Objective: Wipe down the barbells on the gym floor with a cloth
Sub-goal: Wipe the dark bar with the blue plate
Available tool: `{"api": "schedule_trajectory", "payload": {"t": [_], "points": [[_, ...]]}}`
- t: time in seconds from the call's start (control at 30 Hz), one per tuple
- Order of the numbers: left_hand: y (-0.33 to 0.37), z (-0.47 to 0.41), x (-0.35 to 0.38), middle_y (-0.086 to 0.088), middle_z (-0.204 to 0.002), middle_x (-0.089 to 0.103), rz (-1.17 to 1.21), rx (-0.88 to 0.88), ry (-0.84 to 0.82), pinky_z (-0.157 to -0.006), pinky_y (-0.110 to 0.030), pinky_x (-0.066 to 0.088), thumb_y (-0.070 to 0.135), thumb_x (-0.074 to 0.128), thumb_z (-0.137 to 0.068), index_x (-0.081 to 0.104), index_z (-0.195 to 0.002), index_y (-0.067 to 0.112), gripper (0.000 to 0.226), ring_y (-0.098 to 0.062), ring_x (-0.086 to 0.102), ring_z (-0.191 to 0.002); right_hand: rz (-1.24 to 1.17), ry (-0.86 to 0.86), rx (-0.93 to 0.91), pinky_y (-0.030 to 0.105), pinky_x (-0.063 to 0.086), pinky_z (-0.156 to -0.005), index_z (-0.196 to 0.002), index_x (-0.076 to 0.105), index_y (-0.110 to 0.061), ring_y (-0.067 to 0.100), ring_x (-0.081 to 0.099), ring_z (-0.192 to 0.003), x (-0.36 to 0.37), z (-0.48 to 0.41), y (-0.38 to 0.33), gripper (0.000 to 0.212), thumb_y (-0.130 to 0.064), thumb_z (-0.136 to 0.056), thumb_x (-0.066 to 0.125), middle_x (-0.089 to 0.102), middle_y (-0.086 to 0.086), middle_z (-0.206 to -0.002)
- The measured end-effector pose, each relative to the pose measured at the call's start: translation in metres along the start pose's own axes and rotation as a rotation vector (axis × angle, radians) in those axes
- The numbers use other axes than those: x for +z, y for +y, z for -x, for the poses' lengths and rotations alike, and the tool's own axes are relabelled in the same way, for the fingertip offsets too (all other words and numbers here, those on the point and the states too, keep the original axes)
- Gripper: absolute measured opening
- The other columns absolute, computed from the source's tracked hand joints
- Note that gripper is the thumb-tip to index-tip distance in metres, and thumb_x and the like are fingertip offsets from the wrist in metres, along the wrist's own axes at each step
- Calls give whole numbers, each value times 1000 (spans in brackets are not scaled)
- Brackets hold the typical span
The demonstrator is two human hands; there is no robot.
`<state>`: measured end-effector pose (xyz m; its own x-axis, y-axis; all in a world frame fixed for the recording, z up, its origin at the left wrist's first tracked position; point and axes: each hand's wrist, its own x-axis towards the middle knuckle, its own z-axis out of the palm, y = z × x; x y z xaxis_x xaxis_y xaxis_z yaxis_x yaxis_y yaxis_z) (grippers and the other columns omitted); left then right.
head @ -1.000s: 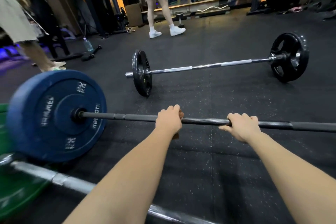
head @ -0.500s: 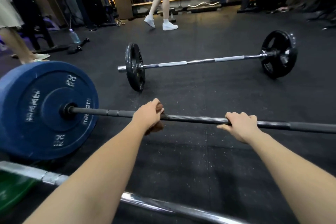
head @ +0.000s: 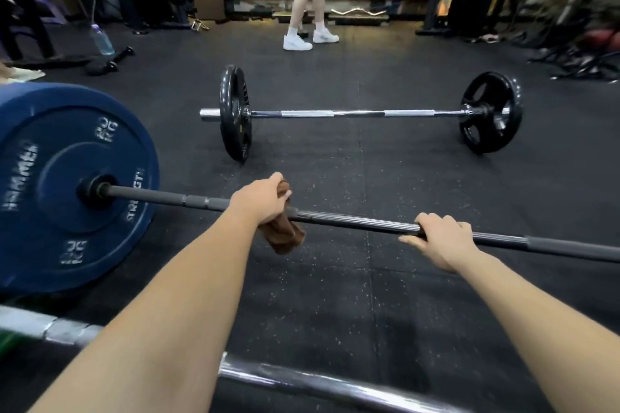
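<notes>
Change: left hand [head: 260,201] with cloth [head: 281,236] has slid left along the dark bar [head: 352,223], away from the right hand [head: 441,240] and toward the blue plate [head: 67,184].
Meaning: wipe is advancing; the stretch up to the plate is probably next.
Left hand: palm down, fingers curled over the bar, gripping the brown cloth, whose tail hangs below.
Right hand: unmoved, fingers hooked over the bar, steadying it.
Bar: on the floor [head: 335,295], nearer than the far barbell [head: 359,113].
</notes>
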<state>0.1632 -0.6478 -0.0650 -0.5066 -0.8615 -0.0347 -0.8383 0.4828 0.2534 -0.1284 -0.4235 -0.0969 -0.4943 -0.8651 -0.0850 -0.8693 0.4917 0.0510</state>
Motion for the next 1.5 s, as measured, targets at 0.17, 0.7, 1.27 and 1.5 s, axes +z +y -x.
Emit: {"api": "schedule_trajectory", "payload": {"t": [0.17,0.7,1.27,1.5], "points": [[-33,7,4,-13,-115,66,148,-167,148,-85,-44,47,50,40,-106,39,-114,23,28,-38,60,-106,0,-80,34,43,36,-99,-116,50,-24,24,52,-117,-9,-1,-9,52,-72,-95,43,59,-3,-123],[-29,32,17,3,-102,68,16,165,321,-84,-40,47,52,50,-101,49,-114,29,27,-26,62,-96,-31,33,-153,49,36,-99,-124,47,-16,29,52,-119,-14,-21,-181,48,-59,-104,39,57,4,-129],[17,39,31,0,-114,61,107,84,316,-83,-36,42,52,54,-99,48,-116,22,35,-24,52,-105,-41,12,-195,49,36,-98,-120,47,-17,29,54,-119,-15,-24,-177,43,-56,-105,39,59,4,-129],[-16,29,16,-2,-105,69,-34,142,277,-84,-42,50,52,48,-101,47,-117,26,31,-29,66,-95,-54,-19,-225,48,36,-98,-118,48,-16,29,55,-117,-17,-25,-173,51,-63,-103,35,61,4,-126]]}}
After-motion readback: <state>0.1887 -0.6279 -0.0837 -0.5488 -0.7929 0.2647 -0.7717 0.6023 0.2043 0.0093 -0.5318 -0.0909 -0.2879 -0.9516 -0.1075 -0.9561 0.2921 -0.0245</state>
